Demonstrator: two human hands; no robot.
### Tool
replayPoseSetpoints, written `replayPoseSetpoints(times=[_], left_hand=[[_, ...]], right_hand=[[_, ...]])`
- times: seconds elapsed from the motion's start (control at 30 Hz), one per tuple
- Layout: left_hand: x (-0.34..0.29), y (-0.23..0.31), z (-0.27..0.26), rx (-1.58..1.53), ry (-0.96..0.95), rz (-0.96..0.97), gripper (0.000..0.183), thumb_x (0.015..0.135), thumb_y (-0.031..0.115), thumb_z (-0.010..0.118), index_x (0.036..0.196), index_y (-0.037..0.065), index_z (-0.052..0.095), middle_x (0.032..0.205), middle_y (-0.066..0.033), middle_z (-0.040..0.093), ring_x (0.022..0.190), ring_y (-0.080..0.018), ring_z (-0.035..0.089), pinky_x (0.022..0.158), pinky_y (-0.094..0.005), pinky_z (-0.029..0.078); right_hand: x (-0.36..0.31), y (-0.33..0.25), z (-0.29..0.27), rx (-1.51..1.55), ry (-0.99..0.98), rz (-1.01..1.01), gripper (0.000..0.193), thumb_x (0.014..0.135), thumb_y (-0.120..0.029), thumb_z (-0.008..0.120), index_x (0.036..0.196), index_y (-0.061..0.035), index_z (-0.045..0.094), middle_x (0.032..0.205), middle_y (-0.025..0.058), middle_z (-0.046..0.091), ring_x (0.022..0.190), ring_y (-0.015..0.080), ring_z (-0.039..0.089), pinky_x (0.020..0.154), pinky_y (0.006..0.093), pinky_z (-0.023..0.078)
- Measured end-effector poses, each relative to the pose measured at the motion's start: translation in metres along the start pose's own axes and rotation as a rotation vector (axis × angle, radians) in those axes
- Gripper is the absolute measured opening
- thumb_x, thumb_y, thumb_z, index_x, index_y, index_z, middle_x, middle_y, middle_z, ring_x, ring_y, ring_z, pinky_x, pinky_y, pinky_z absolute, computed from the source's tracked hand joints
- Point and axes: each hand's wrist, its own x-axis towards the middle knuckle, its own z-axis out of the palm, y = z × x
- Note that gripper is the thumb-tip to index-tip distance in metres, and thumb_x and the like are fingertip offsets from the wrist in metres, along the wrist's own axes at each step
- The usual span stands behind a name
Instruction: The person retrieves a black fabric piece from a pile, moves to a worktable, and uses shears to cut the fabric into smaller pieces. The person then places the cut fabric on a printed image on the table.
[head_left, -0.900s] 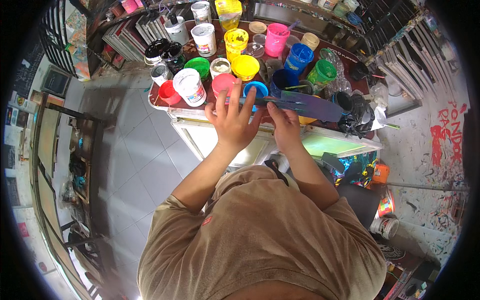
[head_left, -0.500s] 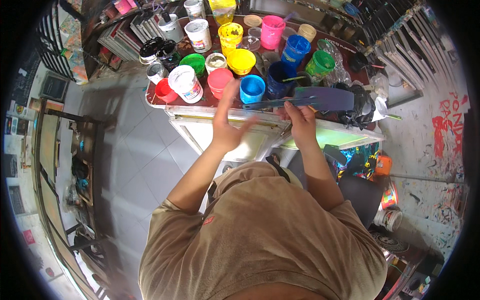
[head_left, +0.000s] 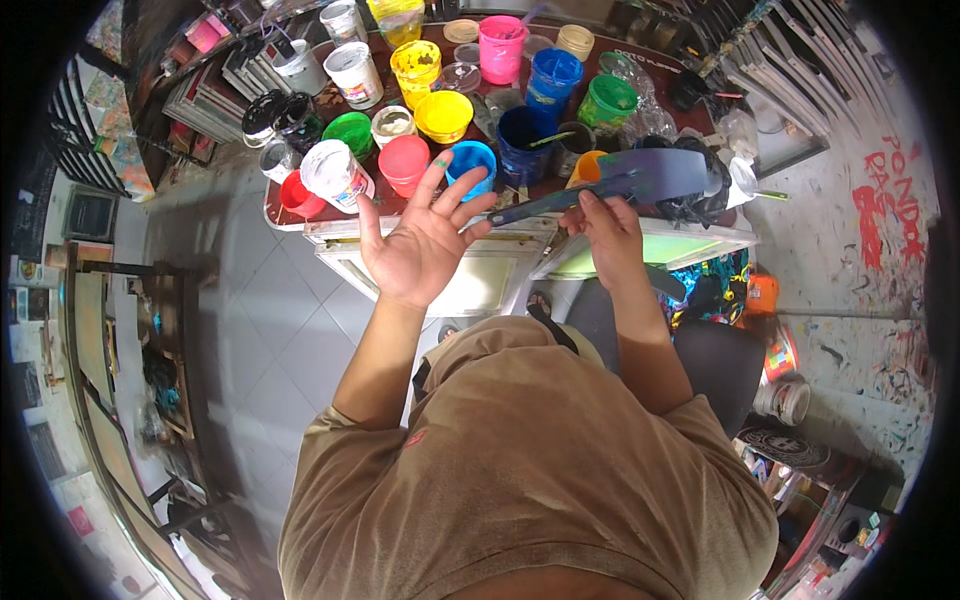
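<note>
My right grip (head_left: 614, 238) pinches the spatula (head_left: 655, 173) by the surface (head_left: 672, 77)'s near edge, left grip (head_left: 413, 257) splayed; a slack pinch could drop it.

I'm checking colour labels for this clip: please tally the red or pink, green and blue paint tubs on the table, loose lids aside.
Red or pink: 3 (red tub, coral tub, bright pink tub)
Green: 2 (left green tub, right green tub)
Blue: 3 (light blue tub, bright blue tub, navy tub)
Total: 8
Anything hidden behind the blade is not counted.
</note>
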Motion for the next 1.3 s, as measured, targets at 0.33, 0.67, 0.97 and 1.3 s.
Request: replayPoseSetpoints(times=[0.33, 0.67, 0.97, 1.3], left_hand=[[0.001, -0.039, -0.004, 1.842, 0.183, 0.212, 0.042, 0.075, 0.022, 0.070, 0.110, 0.003, 0.057, 0.098, -0.0130, 0.063, 0.086, -0.0223, 0.061, 0.074, -0.0326, 0.047], [0.010, -0.042, -0.029, 0.947, 0.323, -0.304, 0.028, 0.088, 0.020, 0.055, 0.105, -0.002, 0.057, 0.081, -0.0103, 0.065, 0.067, -0.0172, 0.062, 0.064, -0.0270, 0.047], [0.020, -0.024, -0.065, 1.141, 0.486, -0.051, 0.022, 0.087, 0.019, 0.057, 0.094, -0.001, 0.062, 0.076, -0.0090, 0.064, 0.064, -0.0132, 0.060, 0.059, -0.0232, 0.047], [0.076, -0.053, -0.111, 1.857, 0.529, 0.060, 0.025, 0.080, 0.029, 0.062, 0.092, 0.006, 0.063, 0.065, -0.0148, 0.060, 0.058, -0.0270, 0.059, 0.054, -0.0385, 0.044]], right_hand=[[-0.001, -0.002, 0.004, 0.044, -0.151, 0.098, 0.021, 0.087, -0.019, 0.057, 0.102, -0.0048, 0.060, 0.077, 0.0015, 0.060, 0.069, 0.0086, 0.057, 0.060, 0.0219, 0.041], [-0.006, -0.006, -0.019, 0.094, -0.222, 0.213, 0.047, 0.093, -0.038, 0.038, 0.123, -0.0011, 0.042, 0.107, 0.0125, 0.056, 0.093, 0.0195, 0.056, 0.076, 0.0301, 0.043], [-0.023, 0.016, -0.081, 0.213, -0.124, 0.330, 0.053, 0.094, -0.046, 0.029, 0.122, -0.0036, 0.044, 0.105, 0.0135, 0.058, 0.089, 0.0211, 0.057, 0.078, 0.0331, 0.043], [-0.034, 0.021, -0.100, 0.022, 0.051, 0.336, 0.042, 0.093, -0.032, 0.038, 0.119, -0.0002, 0.045, 0.102, 0.0115, 0.059, 0.085, 0.0169, 0.057, 0.074, 0.0300, 0.044]])
